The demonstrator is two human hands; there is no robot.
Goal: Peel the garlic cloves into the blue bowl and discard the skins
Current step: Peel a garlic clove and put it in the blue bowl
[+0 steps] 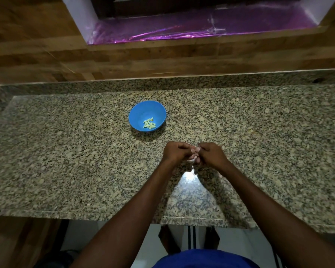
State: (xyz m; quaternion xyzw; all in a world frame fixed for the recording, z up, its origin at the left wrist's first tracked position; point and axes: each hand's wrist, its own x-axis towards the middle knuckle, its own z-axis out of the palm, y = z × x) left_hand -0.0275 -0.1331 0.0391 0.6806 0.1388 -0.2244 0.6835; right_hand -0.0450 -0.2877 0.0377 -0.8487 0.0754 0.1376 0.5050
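A blue bowl (137, 113) stands on the speckled granite counter (66, 151), holding several pale peeled garlic cloves (149, 123). Nearer to me and to the bowl's right, my left hand (175, 152) and my right hand (211, 153) meet just above the counter with fingers curled. Between their fingertips they pinch a small pale garlic clove (195, 158), mostly hidden by the fingers. Whether skin is on it I cannot tell.
A wood-patterned wall (162, 59) rises behind the counter, with a window ledge covered in shiny purple film (201, 28). The counter's front edge (85, 215) runs near my body. A bright light reflection lies on the granite under my hands.
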